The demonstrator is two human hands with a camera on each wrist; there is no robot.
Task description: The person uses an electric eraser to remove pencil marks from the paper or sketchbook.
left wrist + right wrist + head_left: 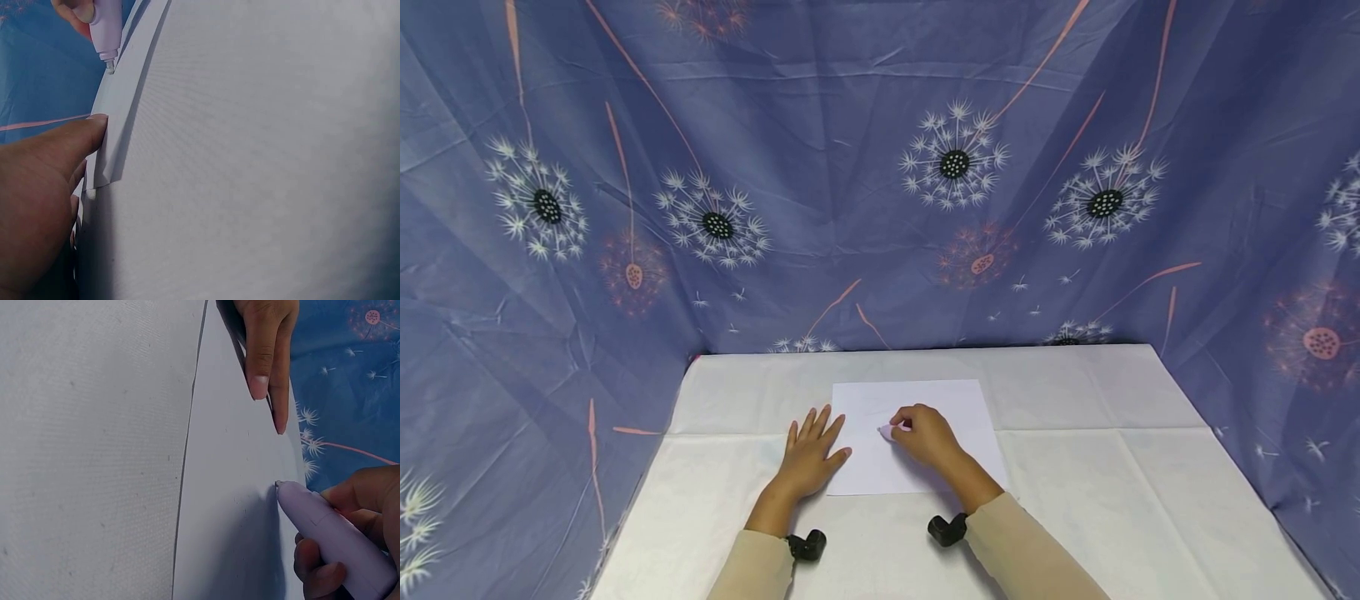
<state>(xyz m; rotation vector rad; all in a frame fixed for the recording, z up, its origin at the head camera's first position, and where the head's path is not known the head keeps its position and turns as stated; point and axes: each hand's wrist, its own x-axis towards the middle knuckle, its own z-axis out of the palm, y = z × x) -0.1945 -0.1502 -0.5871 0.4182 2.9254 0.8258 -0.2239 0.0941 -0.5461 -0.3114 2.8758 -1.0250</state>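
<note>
A sheet of white paper lies on the white-covered table. My right hand pinches a thick lilac pen-shaped tool between thumb and fingers. Its narrow metal tip points down at the middle of the sheet; the exact kind of tool I cannot tell. Faint small marks show on the paper in the right wrist view. At the sheet's left edge my left hand rests flat with its fingers spread. The thumb and fingertips reach over that edge.
A white cloth with fold creases covers the table. Behind and at both sides hangs a blue curtain printed with dandelions. Each wrist wears a small black camera, one at the left and one at the right.
</note>
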